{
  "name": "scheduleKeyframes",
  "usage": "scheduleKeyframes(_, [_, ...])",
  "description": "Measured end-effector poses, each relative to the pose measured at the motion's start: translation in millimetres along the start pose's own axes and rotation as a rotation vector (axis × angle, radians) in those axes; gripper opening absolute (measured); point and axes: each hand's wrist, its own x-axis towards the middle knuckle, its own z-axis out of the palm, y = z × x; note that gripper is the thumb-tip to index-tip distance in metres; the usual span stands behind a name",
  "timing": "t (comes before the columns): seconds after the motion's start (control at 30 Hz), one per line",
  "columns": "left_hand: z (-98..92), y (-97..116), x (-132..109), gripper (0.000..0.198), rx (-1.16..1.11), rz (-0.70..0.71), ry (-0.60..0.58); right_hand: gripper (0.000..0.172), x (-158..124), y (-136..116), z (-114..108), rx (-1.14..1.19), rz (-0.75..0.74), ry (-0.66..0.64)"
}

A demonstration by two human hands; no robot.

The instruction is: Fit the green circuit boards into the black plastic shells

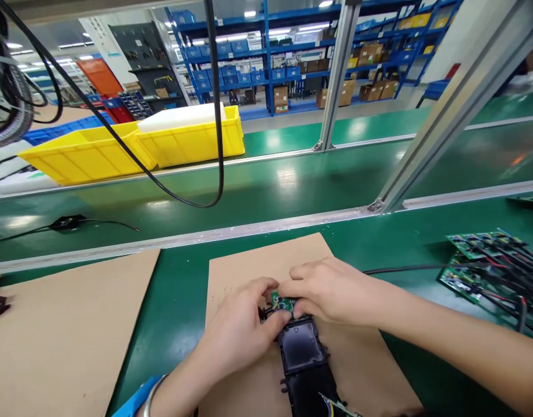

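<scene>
A black plastic housing (302,353) lies on a brown cardboard sheet (249,272) at the near edge of the green bench. At its far end sits a small green circuit board (281,302). My left hand (236,333) pinches the board and the housing's top from the left, fingers curled. My right hand (331,289) comes in from the right and its fingertips press on the same board. Thin coloured wires (336,407) stick out at the housing's near end.
A pile of green circuit boards with black and red wires (488,263) lies at the right. A second cardboard sheet (62,330) is at the left. Beyond run a green conveyor (270,185), two yellow bins (131,147), hanging black cables (216,116) and aluminium posts (336,75).
</scene>
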Motion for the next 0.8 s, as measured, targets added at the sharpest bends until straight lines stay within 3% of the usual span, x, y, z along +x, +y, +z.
scheduleKeyframes(0.1, [-3.8,-8,-3,0.049,0.064,0.100,-0.030,0.016,4,16,9,0.125,-0.056,-0.021])
scheduleKeyframes(0.27, [-1.3,-19,-1,0.045,0.003,0.137,-0.129,0.013,12,21,17,0.095,-0.024,-0.079])
scheduleKeyframes(0.57, [0.6,-25,2,0.051,-0.048,0.144,-0.120,0.012,15,12,25,-0.080,0.005,-0.058])
scheduleKeyframes(0.8, [1.3,-25,-1,0.049,-0.013,0.140,-0.112,0.016,13,5,21,-0.010,0.038,-0.077])
